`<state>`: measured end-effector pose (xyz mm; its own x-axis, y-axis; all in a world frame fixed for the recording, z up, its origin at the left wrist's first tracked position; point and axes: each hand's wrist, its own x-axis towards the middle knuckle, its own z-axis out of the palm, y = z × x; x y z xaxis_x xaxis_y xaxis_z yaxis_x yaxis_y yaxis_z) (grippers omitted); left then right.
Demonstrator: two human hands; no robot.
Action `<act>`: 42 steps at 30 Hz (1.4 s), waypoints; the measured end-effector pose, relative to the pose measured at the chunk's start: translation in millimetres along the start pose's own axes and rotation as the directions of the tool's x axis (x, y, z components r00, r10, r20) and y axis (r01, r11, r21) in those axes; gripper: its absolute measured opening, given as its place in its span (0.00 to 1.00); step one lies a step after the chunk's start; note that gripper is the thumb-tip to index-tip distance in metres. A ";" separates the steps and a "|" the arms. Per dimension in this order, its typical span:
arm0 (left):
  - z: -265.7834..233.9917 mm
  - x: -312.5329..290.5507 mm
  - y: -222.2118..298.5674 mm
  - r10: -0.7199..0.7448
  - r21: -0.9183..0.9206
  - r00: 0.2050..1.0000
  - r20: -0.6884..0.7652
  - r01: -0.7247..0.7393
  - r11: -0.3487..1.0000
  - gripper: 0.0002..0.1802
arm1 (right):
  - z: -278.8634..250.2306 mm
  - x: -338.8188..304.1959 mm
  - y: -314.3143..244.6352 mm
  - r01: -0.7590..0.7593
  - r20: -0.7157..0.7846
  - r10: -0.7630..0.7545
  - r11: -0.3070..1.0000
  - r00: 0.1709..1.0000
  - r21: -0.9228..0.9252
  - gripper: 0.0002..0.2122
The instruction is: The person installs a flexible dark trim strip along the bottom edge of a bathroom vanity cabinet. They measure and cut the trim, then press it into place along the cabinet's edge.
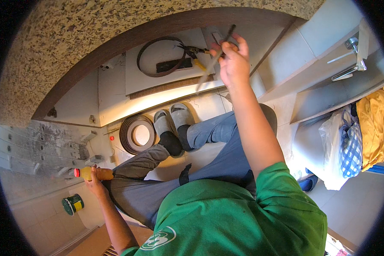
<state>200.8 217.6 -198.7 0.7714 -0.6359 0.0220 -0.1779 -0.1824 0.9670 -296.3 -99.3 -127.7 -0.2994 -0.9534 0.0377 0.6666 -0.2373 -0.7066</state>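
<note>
Bottle and strip were held.
The left hand curled its fingers around the red-capped bottle; the right hand, arm stretched forward, pinched the thin strip.

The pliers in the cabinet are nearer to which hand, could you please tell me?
Right. The right hand is just right of the pliers; the left hand is far off, lower left in view, holding a bottle.

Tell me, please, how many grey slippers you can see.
2: the left slipper beside the brown roll, and the right slipper next to it, both worn. Others might be hidden elsewhere.
</note>
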 end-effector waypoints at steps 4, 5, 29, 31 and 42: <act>-2.2 3.4 -5.6 -0.022 -0.001 1.000 0.003 0.022 1.000 0.17 | -17.6 -3.2 -22.6 0.140 -0.144 -0.154 0.985 0.978 -0.101 0.21; -2.2 4.0 -6.6 -0.018 -0.008 1.000 0.011 0.019 1.000 0.17 | -21.3 -4.4 -32.4 0.173 -0.158 -0.194 0.975 0.968 -0.138 0.21; -3.2 4.5 -6.4 -0.017 0.018 0.999 0.028 0.016 1.000 0.19 | -35.1 0.1 -40.6 0.116 -0.127 -0.132 0.985 0.983 -0.125 0.21; -2.2 4.9 -4.0 -0.010 0.027 1.000 0.019 0.010 1.000 0.19 | -43.2 13.7 -50.9 0.152 -0.147 -0.158 0.987 0.976 -0.050 0.22; -2.1 -0.1 0.7 0.001 0.023 1.000 0.019 -0.002 1.000 0.19 | -38.7 46.8 -51.4 0.257 -0.057 -0.256 0.966 0.965 0.022 0.23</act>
<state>201.8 219.1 -197.5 0.7594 -0.6504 0.0183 -0.1934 -0.1988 0.9608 -371.1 -124.5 -117.0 -0.4986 -0.8487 0.1763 0.5821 -0.4785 -0.6574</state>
